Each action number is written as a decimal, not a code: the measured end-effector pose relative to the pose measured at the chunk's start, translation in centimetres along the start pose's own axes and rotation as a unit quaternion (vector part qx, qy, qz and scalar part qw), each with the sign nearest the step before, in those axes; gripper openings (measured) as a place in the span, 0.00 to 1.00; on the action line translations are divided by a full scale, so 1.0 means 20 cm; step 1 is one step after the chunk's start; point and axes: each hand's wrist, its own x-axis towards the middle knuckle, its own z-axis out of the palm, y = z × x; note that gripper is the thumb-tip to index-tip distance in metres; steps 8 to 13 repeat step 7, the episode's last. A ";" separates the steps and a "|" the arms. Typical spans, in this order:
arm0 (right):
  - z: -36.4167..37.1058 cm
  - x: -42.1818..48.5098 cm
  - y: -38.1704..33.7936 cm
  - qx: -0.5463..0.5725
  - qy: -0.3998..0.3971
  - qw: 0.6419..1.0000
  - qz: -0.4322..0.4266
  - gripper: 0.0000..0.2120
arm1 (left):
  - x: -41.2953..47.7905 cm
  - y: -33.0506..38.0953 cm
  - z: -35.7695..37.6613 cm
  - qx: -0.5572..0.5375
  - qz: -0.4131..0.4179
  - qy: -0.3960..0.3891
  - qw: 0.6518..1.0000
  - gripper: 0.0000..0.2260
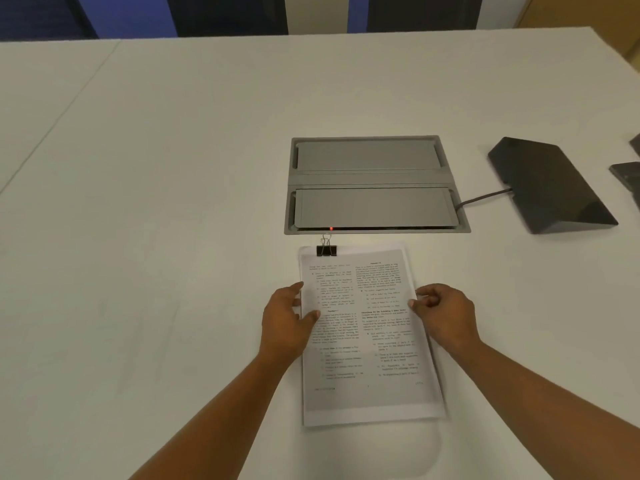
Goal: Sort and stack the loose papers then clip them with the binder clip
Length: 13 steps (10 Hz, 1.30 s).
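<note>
A stack of printed papers [367, 341] lies flat on the white table [156, 237] in front of me. A black binder clip [326, 250] with silver handles grips the stack's far left corner. My left hand [287, 320] holds the stack's left edge, thumb on top of the page. My right hand [446, 317] pinches the right edge at about the same height. The sheets sit nearly aligned, with lower sheets showing a little along the right and bottom edges.
Just beyond the papers, a grey cable box [374, 185] with two lids is set into the table, a red light at its near edge. A black wedge-shaped device [550, 185] with a cable sits to the right. Dark objects [628, 174] lie at the right edge.
</note>
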 end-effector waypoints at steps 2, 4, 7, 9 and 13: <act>0.03 -0.09 0.06 -0.135 0.018 0.983 -0.119 0.23 | -0.07 -0.06 0.01 0.152 0.107 -0.022 0.982 0.32; 0.08 -0.15 0.23 -0.295 -0.060 0.923 -0.240 0.32 | -0.18 -0.24 0.08 0.361 0.200 -0.076 0.907 0.38; 0.01 -0.19 0.17 -0.257 -0.110 0.934 -0.222 0.42 | -0.18 -0.19 0.08 0.383 0.170 -0.109 0.901 0.41; 0.01 -0.19 0.17 -0.257 -0.110 0.934 -0.222 0.42 | -0.18 -0.19 0.08 0.383 0.170 -0.109 0.901 0.41; 0.01 -0.19 0.17 -0.257 -0.110 0.934 -0.222 0.42 | -0.18 -0.19 0.08 0.383 0.170 -0.109 0.901 0.41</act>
